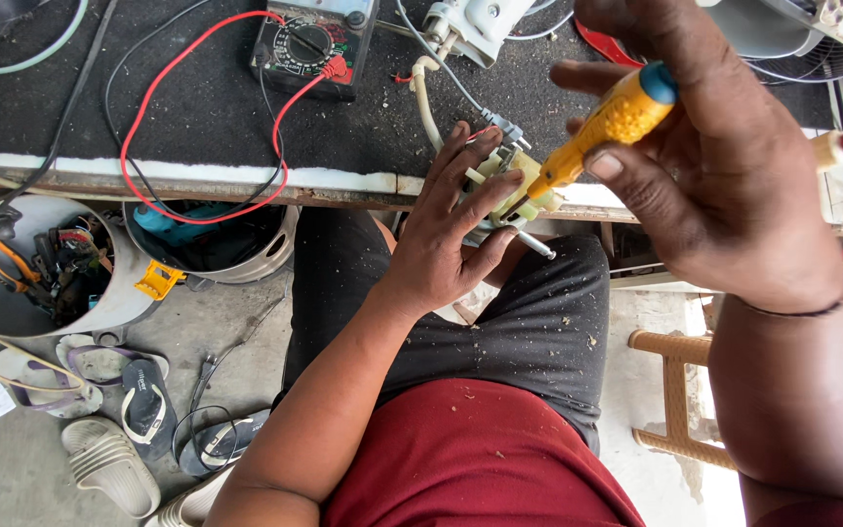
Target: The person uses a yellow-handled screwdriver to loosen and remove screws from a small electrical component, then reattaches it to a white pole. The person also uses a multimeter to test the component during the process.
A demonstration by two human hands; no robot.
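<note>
My left hand (451, 229) grips a small pale yellow-green motor part (531, 185) with a metal shaft sticking out below it, held at the workbench's front edge above my lap. A grey cable with a plug runs from that part up to a white housing (470, 24). My right hand (704, 166) holds a screwdriver (602, 132) with a yellow handle and blue cap, its tip pressed into the motor part.
A multimeter (314, 44) with red and black leads lies on the dark bench top (197, 107). Under the bench stand a white bucket of tools (41, 273) and a second bucket (217, 244). Sandals (119, 410) litter the floor; a wooden stool (675, 390) stands at my right.
</note>
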